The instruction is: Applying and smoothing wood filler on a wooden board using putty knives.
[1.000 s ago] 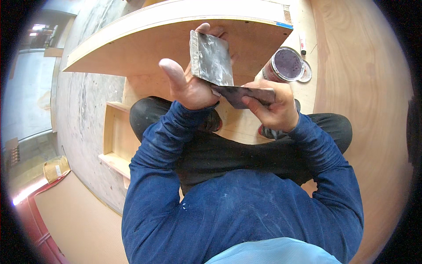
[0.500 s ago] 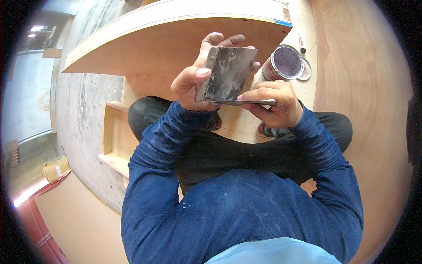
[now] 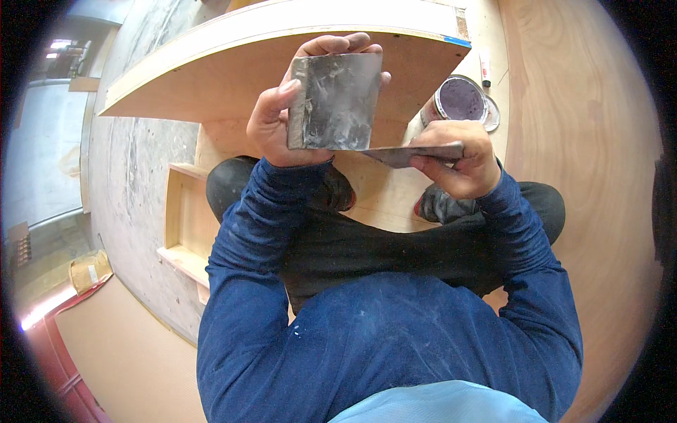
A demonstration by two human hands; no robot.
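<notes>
My left hand (image 3: 271,116) is wrapped round a flat, squarish grey putty board (image 3: 335,102), its face smeared with pale streaks. Its thumb presses the left edge while the fingertips curl over the top and right edges. In my right hand (image 3: 469,158) is a thin, flat putty knife (image 3: 409,152), pinched between thumb and fingers. The blade's tip meets or nearly meets the board's lower right corner. Just beyond my right hand stands an open tin (image 3: 460,99) of purplish-grey paste, with its round lid (image 3: 493,114) lying beside it.
A curved wooden panel (image 3: 282,74) with a pale edge crosses in front of me. A marker-like tube (image 3: 485,69) lies beyond the tin. On the right a large wooden board (image 3: 585,197) runs along; a small wooden frame (image 3: 189,218) rests at my left.
My left hand has moved left and slightly up with the board, turning its face toward me. My right hand has shifted right with the putty knife, sliding it toward the board's corner.
</notes>
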